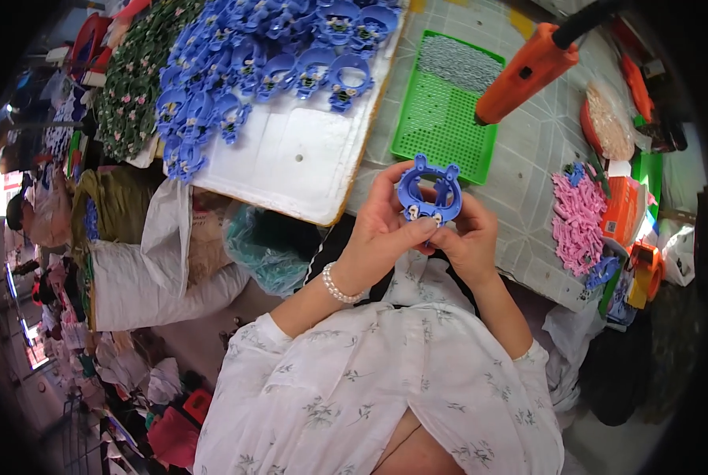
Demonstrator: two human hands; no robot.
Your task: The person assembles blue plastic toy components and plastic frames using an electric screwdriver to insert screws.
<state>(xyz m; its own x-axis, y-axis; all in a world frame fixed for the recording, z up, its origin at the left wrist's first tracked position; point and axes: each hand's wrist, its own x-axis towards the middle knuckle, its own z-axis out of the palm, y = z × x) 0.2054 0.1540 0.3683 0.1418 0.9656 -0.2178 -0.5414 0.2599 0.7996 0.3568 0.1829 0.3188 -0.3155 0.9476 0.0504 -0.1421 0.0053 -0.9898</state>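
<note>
Between my two hands, in front of my chest, is a blue plastic ring-shaped part [430,190] with two small knobs at its top and small white-and-dark pieces on its near rim. My left hand [379,229] grips its left side, thumb pressed along the lower edge. From the right, my right hand [470,237] has its fingers closed around the other side and its thumb near the bottom. Just beyond sits a green perforated tray [449,119] holding many small silvery pieces [458,63]. An orange screwdriver-like power tool [524,75] hangs above the tray's right side on a black cord.
A white board [298,158] at the far left carries a heap of blue parts [267,55]; green parts [144,87] lie beyond it. Pink pieces [577,218] and an orange box [623,207] are at the table's right. A clear plastic bag [267,245] hangs below the board.
</note>
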